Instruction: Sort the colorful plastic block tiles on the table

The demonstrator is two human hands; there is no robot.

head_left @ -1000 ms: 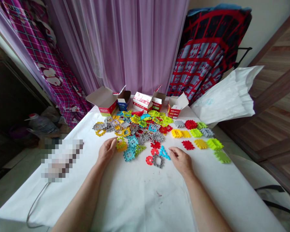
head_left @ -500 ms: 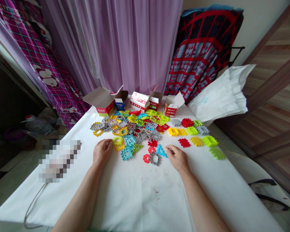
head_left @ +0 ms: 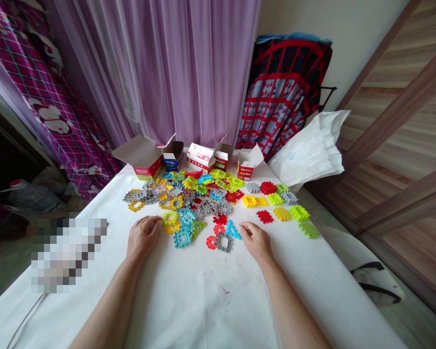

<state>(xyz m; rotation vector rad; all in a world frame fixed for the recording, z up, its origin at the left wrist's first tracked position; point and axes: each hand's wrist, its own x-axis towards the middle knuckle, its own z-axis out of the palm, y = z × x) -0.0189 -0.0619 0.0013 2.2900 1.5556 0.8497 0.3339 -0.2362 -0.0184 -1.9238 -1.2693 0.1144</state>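
My left hand (head_left: 144, 236) rests on the white tablecloth, fingers stretched loosely, holding nothing. Its fingertips lie beside a yellow square piece (head_left: 172, 226) and a light-blue square frame (head_left: 182, 237). Across the table my right hand (head_left: 256, 239) also rests on the cloth, empty, its fingers loosely bent and partly hidden. Nearest to it is a blue triangle piece (head_left: 233, 229). A grey square frame (head_left: 224, 242) and a red round piece (head_left: 211, 242) lie between the hands. Behind them spreads a heap of interlocking plastic pieces (head_left: 203, 206) in several colours.
Several small boxes stand along the back, among them a blue box (head_left: 171, 161) and a white-and-red box (head_left: 200, 157). Toothed blocks, such as a red block (head_left: 265, 216), sit at right. A white bag (head_left: 308, 148) leans behind. A blurred-out object with a cord (head_left: 25, 317) lies left.
The whole view has shifted, so the table and hands appear slightly further left and lower. Both hands keep their places beside the pieces, and no piece has visibly moved.
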